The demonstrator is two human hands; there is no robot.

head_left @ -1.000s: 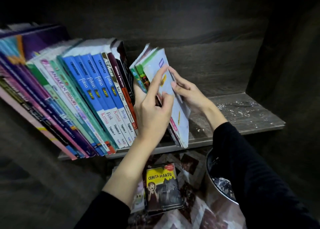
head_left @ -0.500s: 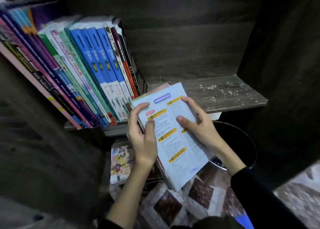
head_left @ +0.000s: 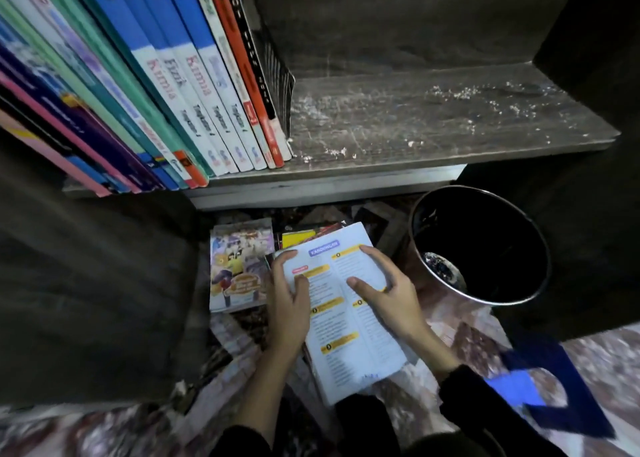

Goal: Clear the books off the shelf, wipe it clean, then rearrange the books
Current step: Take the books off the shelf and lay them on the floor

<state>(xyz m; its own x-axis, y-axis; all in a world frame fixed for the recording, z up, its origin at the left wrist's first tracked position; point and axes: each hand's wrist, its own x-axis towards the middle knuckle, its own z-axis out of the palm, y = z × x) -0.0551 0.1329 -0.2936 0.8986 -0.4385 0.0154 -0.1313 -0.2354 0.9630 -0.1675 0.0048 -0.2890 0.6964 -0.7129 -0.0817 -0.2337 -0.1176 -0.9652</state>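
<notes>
Pale-blue booklet with yellow headings and a purple title tag sits low, below the shelf, apparently over the floor books. Left hand and right hand grip its side edges, thumbs on top.

Single cam, head-worn, wide-angle. Faces fwd & steeply down, v. close to shelf: shelf board fills top half, floor lower half. Left hand, right hand w/ open book centre-bottom, forearms cut by bottom edge. Frame edges blurred.
</notes>
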